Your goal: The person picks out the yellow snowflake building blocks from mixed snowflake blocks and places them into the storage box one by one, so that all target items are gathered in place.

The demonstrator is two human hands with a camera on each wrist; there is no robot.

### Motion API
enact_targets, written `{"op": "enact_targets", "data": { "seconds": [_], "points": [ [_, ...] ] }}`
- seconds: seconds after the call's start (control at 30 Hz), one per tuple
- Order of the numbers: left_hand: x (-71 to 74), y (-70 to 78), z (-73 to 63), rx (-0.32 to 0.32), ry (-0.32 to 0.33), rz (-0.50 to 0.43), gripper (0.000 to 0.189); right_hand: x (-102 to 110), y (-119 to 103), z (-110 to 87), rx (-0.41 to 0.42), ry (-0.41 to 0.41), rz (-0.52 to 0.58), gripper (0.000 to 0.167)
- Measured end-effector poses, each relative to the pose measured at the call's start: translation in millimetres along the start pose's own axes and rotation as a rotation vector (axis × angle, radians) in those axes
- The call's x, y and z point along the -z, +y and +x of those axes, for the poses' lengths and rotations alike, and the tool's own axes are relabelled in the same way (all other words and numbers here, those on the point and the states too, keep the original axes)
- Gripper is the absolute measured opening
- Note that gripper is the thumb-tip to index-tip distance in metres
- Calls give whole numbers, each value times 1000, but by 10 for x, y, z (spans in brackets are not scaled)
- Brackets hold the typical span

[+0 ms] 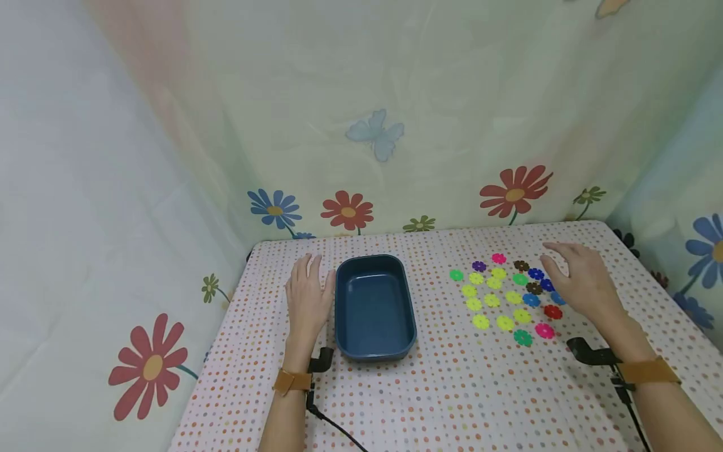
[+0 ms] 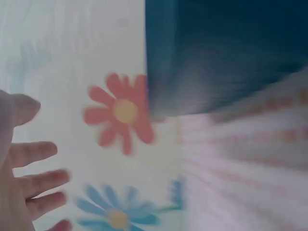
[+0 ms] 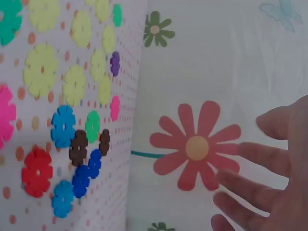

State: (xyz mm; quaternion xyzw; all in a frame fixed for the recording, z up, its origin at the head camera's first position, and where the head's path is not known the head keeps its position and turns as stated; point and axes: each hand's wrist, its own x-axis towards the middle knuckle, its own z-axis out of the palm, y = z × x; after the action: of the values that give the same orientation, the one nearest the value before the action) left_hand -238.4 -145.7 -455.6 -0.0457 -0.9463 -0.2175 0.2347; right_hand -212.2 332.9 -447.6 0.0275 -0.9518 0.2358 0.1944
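Note:
A dark blue rectangular dish (image 1: 375, 351) stands on the dotted tablecloth, left of the middle. My left hand (image 1: 307, 298) is beside its left wall with fingers extended, and the thumb is close to the rim; whether it touches cannot be told. Several flat flower-shaped plastic discs lie scattered on the right half, among them a yellow disc (image 1: 505, 322), a red disc (image 1: 553, 311), a pink disc (image 1: 545, 331) and a purple disc (image 3: 115, 63). Just right of them hovers my right hand (image 1: 584, 279), its fingers loosely spread and holding nothing.
The table (image 1: 440, 395) wears a pink-white dotted cloth. Behind it and at both sides hangs a curtain (image 1: 440, 125) printed with flowers and butterflies. A wrist camera (image 1: 590, 351) with a cable is strapped to the right arm, and another camera (image 1: 322, 360) to the left.

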Motion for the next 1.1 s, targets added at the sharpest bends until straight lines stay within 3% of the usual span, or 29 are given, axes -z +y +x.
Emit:
{"op": "enact_targets", "data": {
  "seconds": [0.1, 0.23, 0.33, 0.5, 0.7, 1.1],
  "points": [
    [84, 242, 226, -110, -60, 157, 65, 29, -78, 123, 62, -8, -52, 58],
    [92, 550, 495, -230, -149, 256, 69, 7, -280, 330, 167, -37, -119, 65],
    [46, 673, 602, -277, -190, 321, 68, -35, -402, 434, 205, -76, -170, 68],
    [-27, 688, 609, -284, -226, 366, 69, -92, -483, 457, 213, -141, -200, 70],
    [-43, 615, 555, -251, -236, 378, 71, -112, -458, 441, 200, -139, -177, 70],
    [-19, 583, 459, -206, -264, 264, 70, -121, -381, 383, 179, -120, -135, 68]
  ]
}}
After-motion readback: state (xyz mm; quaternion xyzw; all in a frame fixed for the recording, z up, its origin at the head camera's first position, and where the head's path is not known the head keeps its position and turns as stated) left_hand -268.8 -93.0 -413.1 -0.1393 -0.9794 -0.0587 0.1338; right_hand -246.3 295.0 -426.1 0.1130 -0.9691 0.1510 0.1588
